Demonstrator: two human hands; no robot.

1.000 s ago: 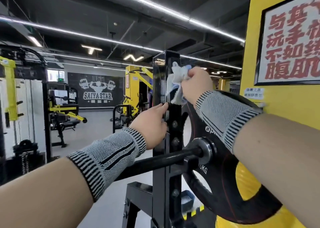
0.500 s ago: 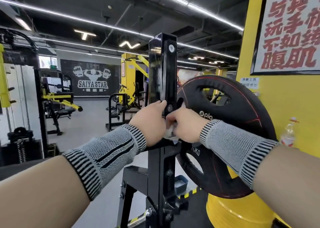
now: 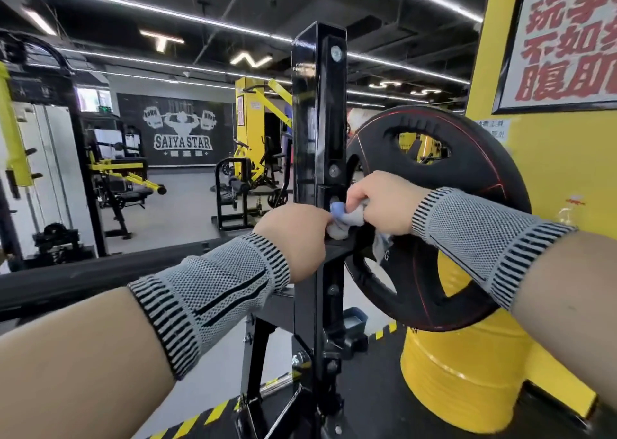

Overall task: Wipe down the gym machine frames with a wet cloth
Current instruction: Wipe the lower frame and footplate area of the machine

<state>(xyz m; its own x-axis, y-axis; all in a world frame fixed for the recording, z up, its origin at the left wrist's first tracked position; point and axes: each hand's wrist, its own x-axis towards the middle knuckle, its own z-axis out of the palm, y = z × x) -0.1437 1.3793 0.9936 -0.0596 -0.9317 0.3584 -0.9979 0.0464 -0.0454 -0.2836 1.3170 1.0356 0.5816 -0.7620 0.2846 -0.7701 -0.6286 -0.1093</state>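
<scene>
Left of the black upright post (image 3: 319,131), the left hand (image 3: 295,238) reaches in on a forearm with a grey knit wrist sleeve (image 3: 213,296); its fingers curl around the post's near edge, gripping it. Just right of the post, the right hand (image 3: 384,203) bunches the blue-grey cloth (image 3: 345,220) in curled fingers, pressing it against the post's right face. Right of the post hangs a black weight plate (image 3: 467,178). Lower right stands a yellow barrel (image 3: 444,378); its contents cannot be seen.

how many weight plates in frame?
1: the black plate on the bar right of the upright, behind the right hand. Others could be hidden behind it.
</scene>
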